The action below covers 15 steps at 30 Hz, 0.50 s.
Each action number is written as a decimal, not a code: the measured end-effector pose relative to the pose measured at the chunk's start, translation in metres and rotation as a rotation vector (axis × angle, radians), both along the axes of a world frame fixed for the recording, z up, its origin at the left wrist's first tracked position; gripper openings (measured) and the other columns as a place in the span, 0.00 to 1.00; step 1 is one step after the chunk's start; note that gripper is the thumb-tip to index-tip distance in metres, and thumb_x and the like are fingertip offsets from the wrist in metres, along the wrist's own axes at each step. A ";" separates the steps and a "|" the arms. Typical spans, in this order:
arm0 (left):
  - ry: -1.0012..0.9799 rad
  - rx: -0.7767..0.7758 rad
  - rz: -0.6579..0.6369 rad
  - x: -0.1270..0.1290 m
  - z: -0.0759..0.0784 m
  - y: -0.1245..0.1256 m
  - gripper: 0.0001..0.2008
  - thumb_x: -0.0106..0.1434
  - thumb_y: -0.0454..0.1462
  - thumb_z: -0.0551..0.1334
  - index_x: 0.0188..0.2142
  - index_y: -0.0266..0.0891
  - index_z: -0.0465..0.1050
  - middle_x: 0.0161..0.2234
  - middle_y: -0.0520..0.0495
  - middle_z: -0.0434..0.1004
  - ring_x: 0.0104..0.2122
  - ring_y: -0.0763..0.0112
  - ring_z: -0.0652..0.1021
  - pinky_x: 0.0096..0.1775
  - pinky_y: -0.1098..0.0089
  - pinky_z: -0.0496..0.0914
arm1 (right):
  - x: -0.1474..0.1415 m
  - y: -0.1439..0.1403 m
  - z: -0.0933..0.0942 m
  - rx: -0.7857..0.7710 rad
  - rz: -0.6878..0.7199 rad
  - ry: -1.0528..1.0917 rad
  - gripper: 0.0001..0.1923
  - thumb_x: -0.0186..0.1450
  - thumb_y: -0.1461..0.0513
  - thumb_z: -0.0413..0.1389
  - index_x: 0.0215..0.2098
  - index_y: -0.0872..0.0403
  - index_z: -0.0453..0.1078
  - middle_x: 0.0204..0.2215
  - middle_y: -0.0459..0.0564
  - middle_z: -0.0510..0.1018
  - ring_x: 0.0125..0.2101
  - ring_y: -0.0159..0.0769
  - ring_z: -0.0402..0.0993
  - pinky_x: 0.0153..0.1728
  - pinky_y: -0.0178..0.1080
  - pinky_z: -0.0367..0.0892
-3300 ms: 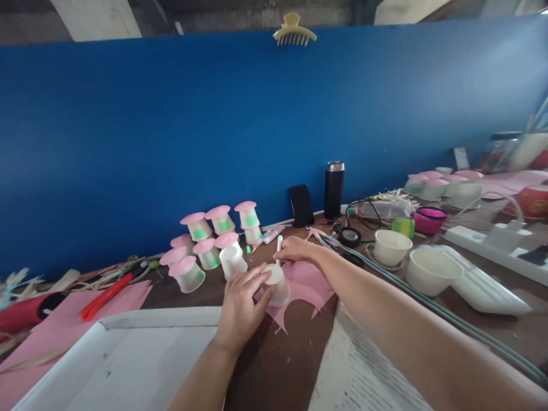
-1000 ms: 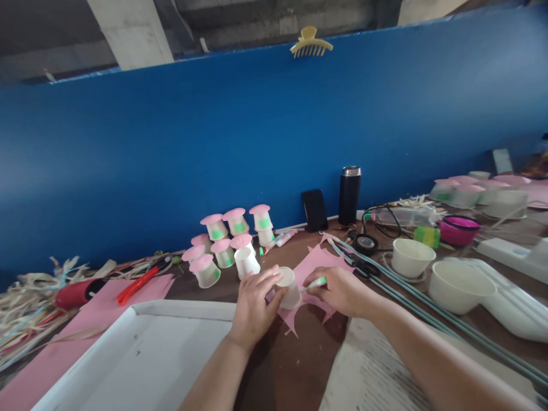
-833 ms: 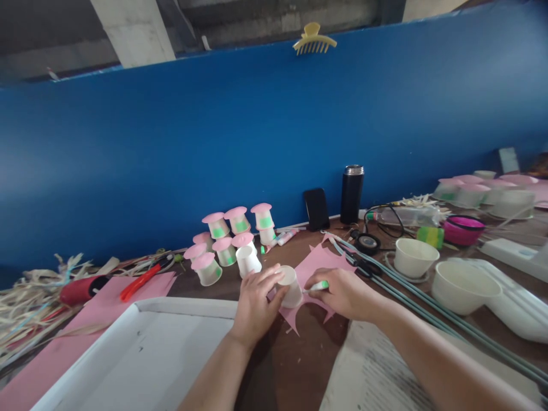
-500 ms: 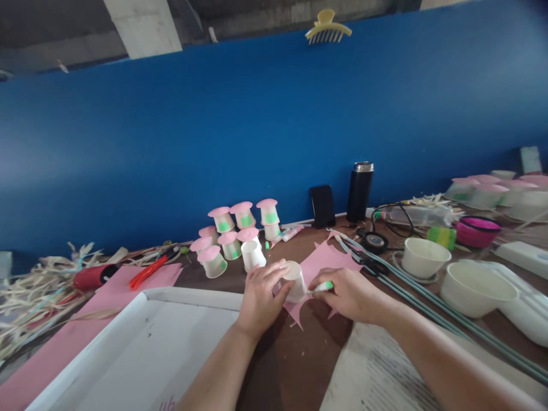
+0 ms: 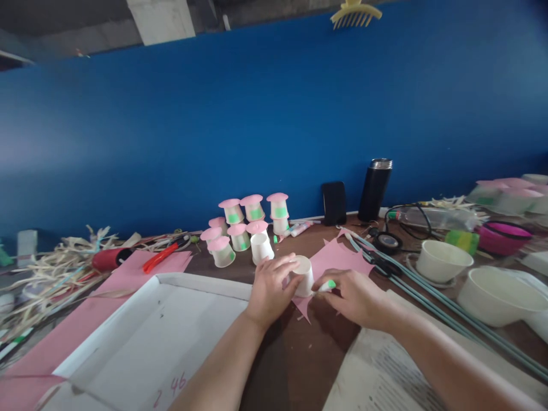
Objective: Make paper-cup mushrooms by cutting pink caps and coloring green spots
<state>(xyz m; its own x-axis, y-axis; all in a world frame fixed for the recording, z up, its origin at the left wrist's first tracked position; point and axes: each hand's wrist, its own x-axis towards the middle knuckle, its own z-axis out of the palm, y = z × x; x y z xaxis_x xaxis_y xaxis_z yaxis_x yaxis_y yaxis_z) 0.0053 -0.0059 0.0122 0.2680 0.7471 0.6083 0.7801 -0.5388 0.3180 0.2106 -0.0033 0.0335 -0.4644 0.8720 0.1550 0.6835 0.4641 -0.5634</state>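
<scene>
Nearest the viewer, a white cardboard tray [image 5: 141, 337] lies at the left of the brown bench [image 5: 291, 365], with a printed sheet [image 5: 385, 379] at the right. Beyond them, the left hand [image 5: 270, 288] is closed around the side of a small white paper cup [image 5: 304, 275], which stands upside down on a piece of pink paper [image 5: 338, 260]. The right hand [image 5: 355, 297] grips a green-tipped marker [image 5: 327, 285], its tip at the cup's side. Behind the cup stands a plain white cup [image 5: 261, 248] beside a cluster of pink-capped cups [image 5: 240, 220] bearing green patches. At left lie a pink sheet [image 5: 137, 271], red pliers [image 5: 160, 257] and dried straw [image 5: 55, 274]. At right sit white bowls [image 5: 440, 260]. Against the blue partition [image 5: 257, 114] stand a black phone [image 5: 334, 202] and a black flask [image 5: 374, 182]; a yellow hair clip [image 5: 355, 11] sits on its top edge.
</scene>
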 end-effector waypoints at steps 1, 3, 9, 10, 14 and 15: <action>-0.001 -0.004 0.001 0.000 0.001 0.000 0.13 0.63 0.42 0.58 0.47 0.46 0.73 0.52 0.47 0.74 0.50 0.61 0.74 0.53 0.55 0.63 | -0.002 -0.002 0.001 0.004 0.003 -0.003 0.12 0.58 0.63 0.53 0.35 0.45 0.77 0.37 0.44 0.82 0.32 0.39 0.77 0.36 0.37 0.67; -0.002 -0.015 -0.001 0.000 0.002 -0.001 0.13 0.63 0.42 0.58 0.46 0.46 0.73 0.52 0.48 0.74 0.50 0.61 0.74 0.53 0.55 0.63 | -0.006 -0.006 0.003 0.007 0.017 -0.007 0.12 0.58 0.63 0.53 0.35 0.44 0.77 0.37 0.43 0.82 0.32 0.38 0.77 0.36 0.36 0.66; -0.010 -0.043 0.002 0.000 0.002 -0.001 0.13 0.63 0.42 0.58 0.46 0.46 0.73 0.52 0.48 0.74 0.50 0.61 0.73 0.54 0.56 0.62 | -0.021 -0.016 0.004 0.024 0.109 0.011 0.11 0.60 0.63 0.53 0.33 0.44 0.77 0.36 0.43 0.81 0.34 0.38 0.76 0.35 0.34 0.65; -0.010 -0.048 0.001 0.001 0.002 -0.001 0.13 0.63 0.42 0.58 0.46 0.46 0.74 0.52 0.48 0.74 0.50 0.61 0.73 0.54 0.55 0.62 | -0.023 -0.017 0.003 0.026 0.115 0.016 0.11 0.60 0.63 0.53 0.34 0.44 0.77 0.36 0.43 0.82 0.34 0.38 0.76 0.35 0.34 0.65; -0.010 -0.049 0.001 0.001 0.003 -0.002 0.13 0.63 0.42 0.58 0.46 0.46 0.73 0.52 0.47 0.74 0.50 0.61 0.73 0.54 0.55 0.62 | -0.021 -0.013 0.001 -0.005 0.048 0.098 0.09 0.61 0.60 0.54 0.35 0.45 0.77 0.37 0.44 0.82 0.34 0.39 0.77 0.36 0.36 0.67; -0.007 -0.045 0.002 0.001 0.003 -0.002 0.13 0.63 0.42 0.58 0.46 0.45 0.73 0.52 0.47 0.74 0.50 0.61 0.73 0.54 0.55 0.62 | -0.018 -0.011 0.003 -0.035 0.021 0.147 0.09 0.61 0.59 0.54 0.35 0.45 0.77 0.36 0.44 0.82 0.33 0.38 0.77 0.34 0.36 0.68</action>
<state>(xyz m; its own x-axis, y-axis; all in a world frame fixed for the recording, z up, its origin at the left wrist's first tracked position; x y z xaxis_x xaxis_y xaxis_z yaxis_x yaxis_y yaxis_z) 0.0060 -0.0079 0.0149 0.2624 0.7743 0.5759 0.7785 -0.5225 0.3478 0.1929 -0.0145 0.0361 -0.4573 0.8682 0.1925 0.5827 0.4560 -0.6727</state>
